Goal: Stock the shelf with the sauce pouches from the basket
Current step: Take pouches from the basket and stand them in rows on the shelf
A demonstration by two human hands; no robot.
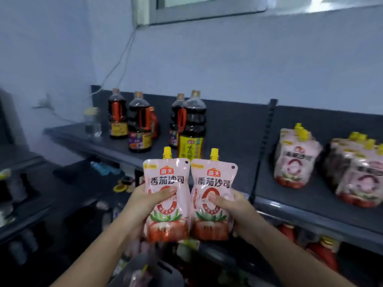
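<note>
I hold two pink tomato sauce pouches with yellow caps upright, side by side, in front of the dark shelf (300,199). My left hand (145,201) grips the left pouch (166,177) and my right hand (232,208) grips the right pouch (213,179). Both pouches hover near the shelf's front edge, just ahead of the dark sauce bottles. Several matching pouches (296,158) stand on the shelf at the right, with another group (360,172) further right. The basket (149,272) shows at the bottom between my arms, blurred, with something pink in it.
Several dark soy sauce bottles (190,129) stand on the shelf's left half, with a clear jar (92,122) beside them. An upright shelf post (263,150) divides the shelf. Red bottles (323,251) sit on the lower shelf at right. Another dark rack (24,195) stands at the left.
</note>
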